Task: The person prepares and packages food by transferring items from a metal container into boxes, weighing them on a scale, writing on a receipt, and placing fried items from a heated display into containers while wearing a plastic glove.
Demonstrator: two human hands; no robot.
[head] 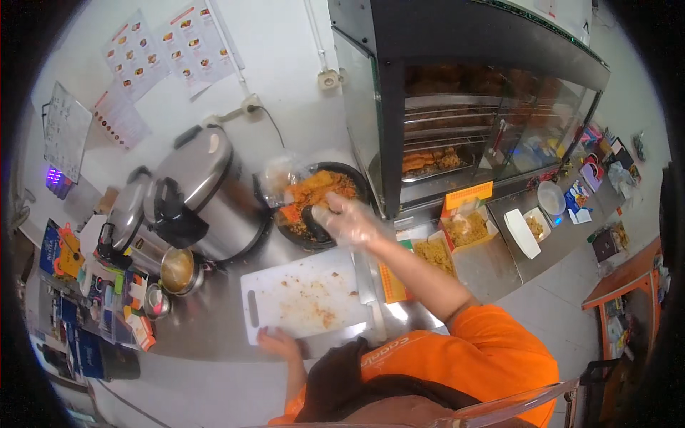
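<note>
My right hand (348, 220), in a clear plastic glove, reaches over a black bowl (359, 171) of orange crumbs with a fried piece (320, 183) in it. Its fingers curl by a black handle-like part; whether they grip it is unclear. Bare, my left hand (279, 342) rests at the lower left corner of a white cutting board (305, 289) strewn with crumbs. Along the board's right edge lies a knife (366, 283). To the right, an open food box of yellow rice (434, 254) and another rice box (468, 227) stand on the steel counter.
Two large steel rice cookers (214, 176) stand at the left, near a small pot (179, 270). A glass display cabinet (455, 208) with trays of food stands behind the boxes. Farther right are a white container (522, 234) and a round plastic tub (551, 198).
</note>
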